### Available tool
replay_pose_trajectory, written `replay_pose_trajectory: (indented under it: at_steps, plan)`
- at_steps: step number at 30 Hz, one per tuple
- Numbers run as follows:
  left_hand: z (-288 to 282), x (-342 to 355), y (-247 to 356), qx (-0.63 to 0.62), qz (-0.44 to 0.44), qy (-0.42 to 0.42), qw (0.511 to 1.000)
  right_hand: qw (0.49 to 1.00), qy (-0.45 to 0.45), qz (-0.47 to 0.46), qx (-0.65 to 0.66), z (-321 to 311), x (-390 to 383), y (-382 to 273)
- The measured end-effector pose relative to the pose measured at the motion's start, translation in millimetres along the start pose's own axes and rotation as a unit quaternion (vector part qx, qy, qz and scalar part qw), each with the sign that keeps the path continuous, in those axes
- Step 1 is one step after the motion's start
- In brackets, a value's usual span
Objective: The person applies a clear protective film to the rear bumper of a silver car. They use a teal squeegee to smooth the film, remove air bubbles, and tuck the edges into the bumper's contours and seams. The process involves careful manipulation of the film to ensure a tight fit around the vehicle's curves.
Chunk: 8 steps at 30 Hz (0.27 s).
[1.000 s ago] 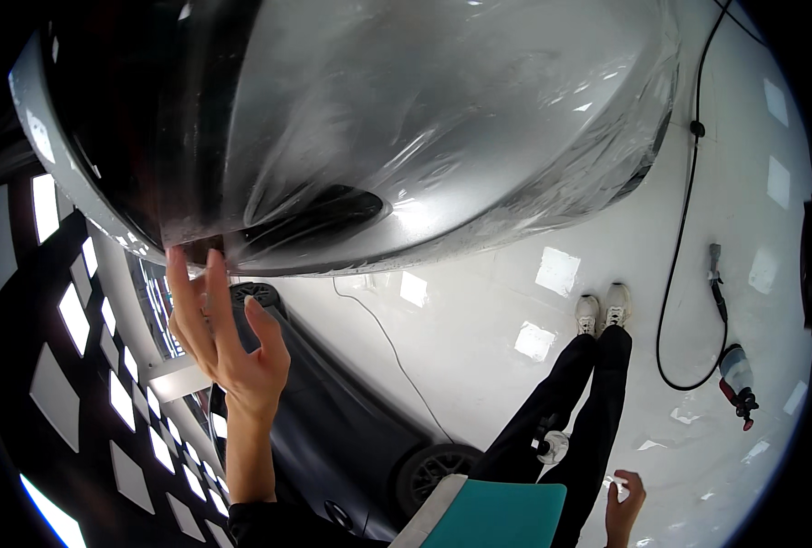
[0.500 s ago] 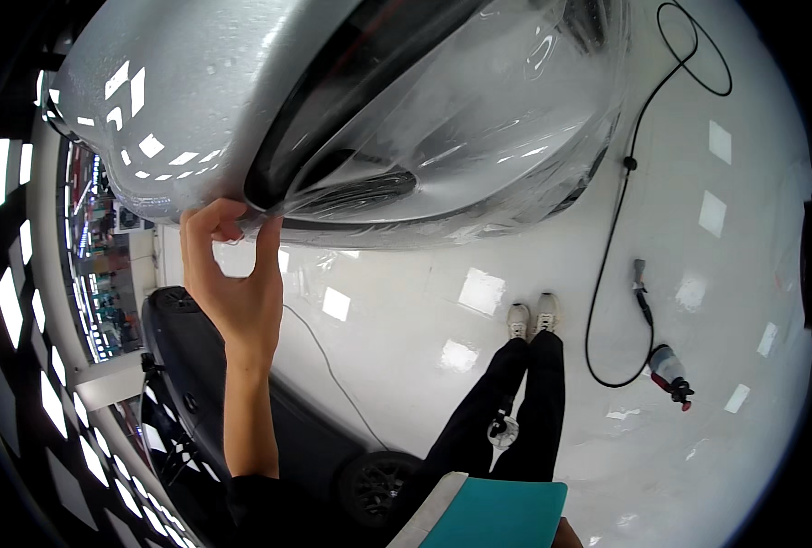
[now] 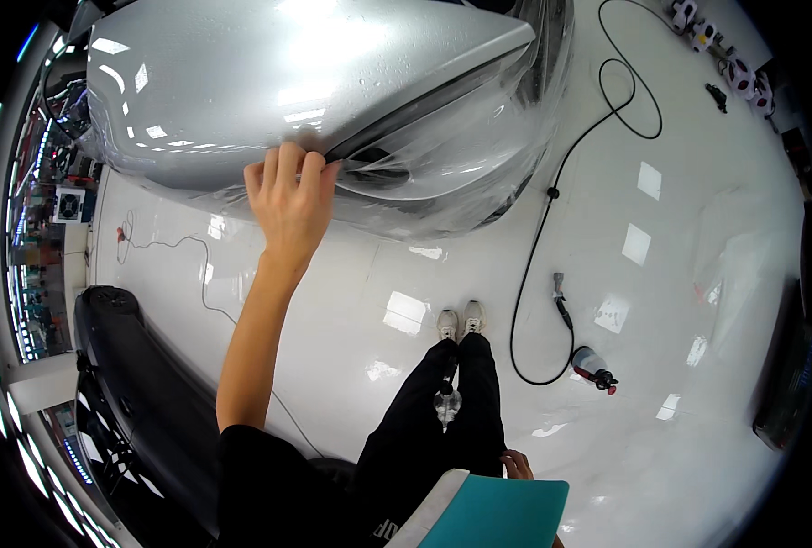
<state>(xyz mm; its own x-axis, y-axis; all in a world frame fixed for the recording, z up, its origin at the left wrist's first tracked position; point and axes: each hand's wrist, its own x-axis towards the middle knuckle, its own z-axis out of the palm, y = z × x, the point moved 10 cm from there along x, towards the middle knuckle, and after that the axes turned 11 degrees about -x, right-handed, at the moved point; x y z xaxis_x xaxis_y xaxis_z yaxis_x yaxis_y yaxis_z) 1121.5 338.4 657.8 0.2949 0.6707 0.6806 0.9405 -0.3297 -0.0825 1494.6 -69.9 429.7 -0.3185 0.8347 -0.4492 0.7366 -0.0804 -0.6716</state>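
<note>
A silver car's rounded body panel (image 3: 241, 82), beaded with water, fills the upper left. Clear plastic film (image 3: 479, 164) lies wrinkled and loose over its lower corner, around a dark recess (image 3: 378, 171). My left hand (image 3: 289, 196) reaches up to the panel's lower edge, its fingers closed on the film's edge at the left end of a dark gap. Beside my right thigh, my right hand (image 3: 516, 464) shows only some bent fingers; a teal panel (image 3: 497, 516) at the bottom covers the rest, and whether it holds anything is hidden.
A black hose (image 3: 538, 228) loops over the glossy white floor on the right, near a pump spray bottle (image 3: 593, 367). A clear bottle (image 3: 447, 402) hangs between my legs. At left stands a dark car (image 3: 141, 384), with a thin cable (image 3: 207, 283) nearby.
My view has shifted, showing more silver panel. My left hand has turned from an upward pinch to knuckles-up fingers, further right along the film's edge. My right hand's fingers have come into sight.
</note>
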Motion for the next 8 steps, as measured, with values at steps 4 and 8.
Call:
replay_pose_trajectory:
  at_steps: [4, 8]
  plan:
    - [1, 3, -3, -0.013, -0.047, -0.038, 0.998, 0.991, -0.13, -0.028, 0.019, 43, -21, 43]
    - [-38, 1, 3, -0.089, -0.108, 0.001, 0.99, 0.975, -0.134, -0.015, 0.176, 47, -18, 28]
